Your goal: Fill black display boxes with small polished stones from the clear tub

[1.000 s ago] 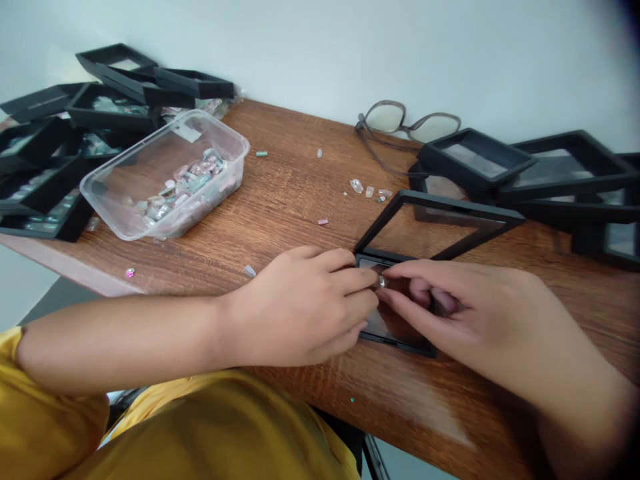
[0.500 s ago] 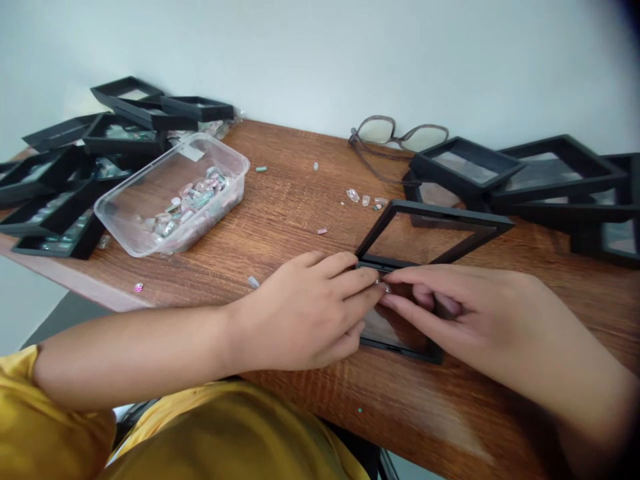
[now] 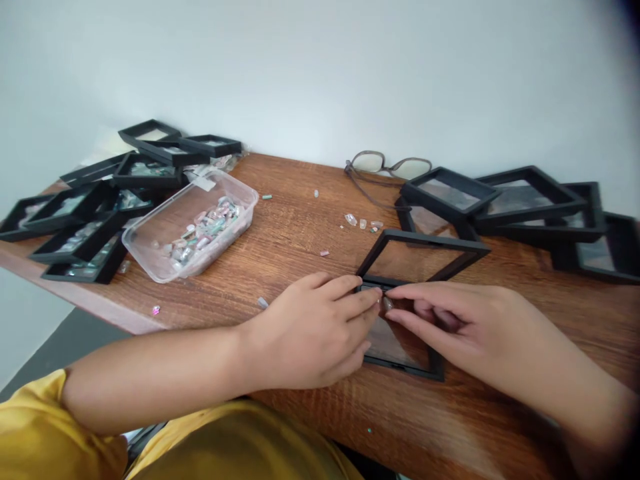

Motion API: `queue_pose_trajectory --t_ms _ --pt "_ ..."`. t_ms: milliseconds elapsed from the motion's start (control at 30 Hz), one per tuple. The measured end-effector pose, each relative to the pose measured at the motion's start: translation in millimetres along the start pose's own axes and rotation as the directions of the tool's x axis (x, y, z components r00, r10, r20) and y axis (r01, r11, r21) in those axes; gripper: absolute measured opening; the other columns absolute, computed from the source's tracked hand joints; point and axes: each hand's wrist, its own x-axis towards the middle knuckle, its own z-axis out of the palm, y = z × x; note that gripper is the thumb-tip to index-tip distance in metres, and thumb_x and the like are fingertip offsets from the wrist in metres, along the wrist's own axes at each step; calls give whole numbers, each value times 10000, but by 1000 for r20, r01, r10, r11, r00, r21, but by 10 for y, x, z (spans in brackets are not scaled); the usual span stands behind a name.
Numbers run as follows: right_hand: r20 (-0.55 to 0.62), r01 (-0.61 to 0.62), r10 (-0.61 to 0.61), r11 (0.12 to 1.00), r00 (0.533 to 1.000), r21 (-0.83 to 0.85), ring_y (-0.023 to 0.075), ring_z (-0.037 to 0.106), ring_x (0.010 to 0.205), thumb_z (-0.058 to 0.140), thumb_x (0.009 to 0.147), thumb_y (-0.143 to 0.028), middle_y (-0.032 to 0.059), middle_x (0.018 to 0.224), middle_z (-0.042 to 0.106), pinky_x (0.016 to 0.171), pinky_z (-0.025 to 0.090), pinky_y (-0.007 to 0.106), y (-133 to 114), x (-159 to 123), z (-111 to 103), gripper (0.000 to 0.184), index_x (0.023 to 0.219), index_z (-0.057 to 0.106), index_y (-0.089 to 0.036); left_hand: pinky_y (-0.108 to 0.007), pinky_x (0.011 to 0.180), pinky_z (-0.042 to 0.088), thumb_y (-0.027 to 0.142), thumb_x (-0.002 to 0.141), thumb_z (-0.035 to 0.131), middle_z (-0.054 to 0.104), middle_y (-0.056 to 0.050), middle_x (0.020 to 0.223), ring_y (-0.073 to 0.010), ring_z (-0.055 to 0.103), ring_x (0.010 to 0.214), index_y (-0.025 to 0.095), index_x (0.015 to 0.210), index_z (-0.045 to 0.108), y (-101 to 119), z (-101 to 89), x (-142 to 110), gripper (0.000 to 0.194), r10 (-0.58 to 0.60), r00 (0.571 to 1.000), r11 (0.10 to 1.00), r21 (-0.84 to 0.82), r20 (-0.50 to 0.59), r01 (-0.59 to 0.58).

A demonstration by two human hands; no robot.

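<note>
A black display frame [image 3: 440, 368] lies unfolded on the table, its windowed lid [image 3: 425, 257] tilted up at the back. My right hand [image 3: 465, 320] reaches in from the right, thumb and forefinger pinching a small clear stone [image 3: 388, 303] over the frame's lower half. From the left, my left hand [image 3: 315, 330] rests flat across the frame's left edge. Its fingers are stretched out, with the tips close beside the stone; its thumb is hidden. The back of this hand covers the frame's left side.
A clear plastic tub [image 3: 137, 257] of mixed small stones stands left, beside piled black frames [image 3: 75, 240]. More frames [image 3: 530, 200] are stacked right. Eyeglasses [image 3: 390, 167] lie near the wall. Loose stones [image 3: 363, 223] and a pink gem [image 3: 156, 310] lie scattered on the wooden table.
The view has shifted, so the table things appear lower. My right fingertips have opened slightly around the stone, which shows more clearly; my left hand keeps its place on the frame.
</note>
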Motion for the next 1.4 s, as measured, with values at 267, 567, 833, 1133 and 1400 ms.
queue_pose_trajectory --t_ms 267,567,833,1133,1400 --pt "5 -120 121 987 993 110 24 515 516 561 1054 -676 -51 656 584 490 375 148 27 55 87 459 1012 789 -279 -399 917 561 413 1077 456 717 -4 1410 -227 650 1236 141 1327 671 -39 37 16 427 -17 999 994 -109 27 20" --pt "104 -316 299 918 949 240 76 515 476 571 893 -912 -14 616 561 459 404 172 138 59 203 728 1037 800 -236 -407 868 548 448 1086 416 712 -31 1405 -230 658 1197 147 1339 662 -44 98 24 465 -21 999 991 -129 48 27" --pt "106 -308 290 911 951 273 111 586 521 596 947 -800 7 651 597 484 472 177 172 57 210 613 1028 809 -231 -402 818 544 469 1073 419 722 -55 1373 -236 674 1175 137 1336 648 -52 110 27 482 -26 998 991 -128 61 33" --pt "94 -277 261 929 961 246 86 536 464 590 932 -807 -6 609 572 440 426 151 220 50 258 619 997 812 -233 -407 801 541 469 1074 413 721 -78 1347 -237 666 1126 139 1292 669 -43 122 10 470 -17 999 994 -108 47 22" --pt "65 -246 238 943 969 225 90 527 489 640 963 -707 -2 627 557 482 448 155 453 -100 432 518 1081 798 -229 -400 780 546 472 1083 377 717 -23 1378 -219 681 1110 175 1325 658 -44 149 16 475 -8 1000 995 -102 28 11"
